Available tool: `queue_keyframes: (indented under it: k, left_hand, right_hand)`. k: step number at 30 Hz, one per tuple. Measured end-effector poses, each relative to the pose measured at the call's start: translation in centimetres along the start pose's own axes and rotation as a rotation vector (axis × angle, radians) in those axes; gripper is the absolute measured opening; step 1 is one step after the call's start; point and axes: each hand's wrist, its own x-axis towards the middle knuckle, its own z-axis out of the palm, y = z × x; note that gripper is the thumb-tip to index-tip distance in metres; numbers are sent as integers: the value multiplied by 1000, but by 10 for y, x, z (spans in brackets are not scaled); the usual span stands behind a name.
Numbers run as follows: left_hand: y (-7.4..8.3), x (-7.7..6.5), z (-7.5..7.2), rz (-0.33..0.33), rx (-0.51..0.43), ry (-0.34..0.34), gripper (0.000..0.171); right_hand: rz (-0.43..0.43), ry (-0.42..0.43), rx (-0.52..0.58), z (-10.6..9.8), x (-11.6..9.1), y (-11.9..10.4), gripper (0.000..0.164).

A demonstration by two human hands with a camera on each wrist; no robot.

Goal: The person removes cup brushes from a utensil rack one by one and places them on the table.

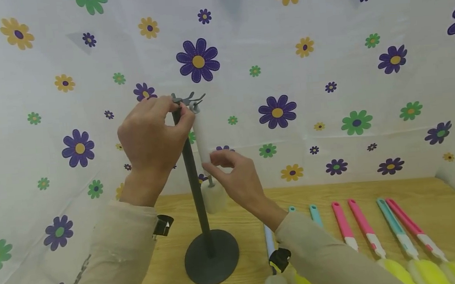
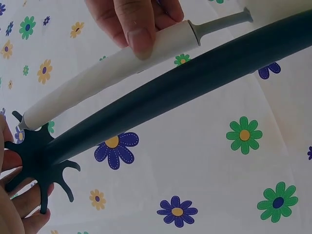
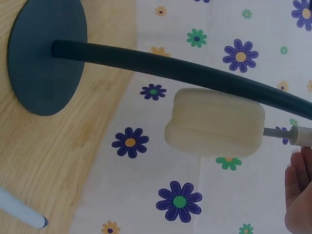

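A dark stand (image 1: pixel 193 180) with a round base and a crown of curved hooks (image 2: pixel 36 156) stands upright on the table. My left hand (image 1: pixel 152 130) grips the crown, thumb and forefinger at the hooks and other fingers behind them. Alongside the pole hangs a sponge brush with a white handle (image 1: pixel 201 139), its ring end right at one hook. Near the lower end of that handle, my right hand (image 1: pixel 240 176) pinches it between thumb and fingers. The brush's cream sponge head (image 3: pixel 214 122) points down, above the table and close beside the pole.
To the right, several sponge brushes lie on the wooden table (image 1: pixel 296 194), with pink handles (image 1: pixel 342 220), teal handles (image 1: pixel 394 220) and yellow sponge heads (image 1: pixel 428 273). A light blue handle (image 1: pixel 269 241) lies nearer the stand. Flower-printed cloth (image 1: pixel 235 39) hangs behind and at both sides.
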Motion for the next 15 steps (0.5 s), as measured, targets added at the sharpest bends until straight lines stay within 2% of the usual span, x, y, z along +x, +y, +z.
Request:
queue_keyframes:
  k: [10,15]
  left_hand:
    - [3,-1,1,5,9,3,28]
    - [0,-1,0,32,26,21,27]
  right_hand:
    - [25,-10,53,-5,3,1,32]
    - [-22,4,55,-13,2,-1,32]
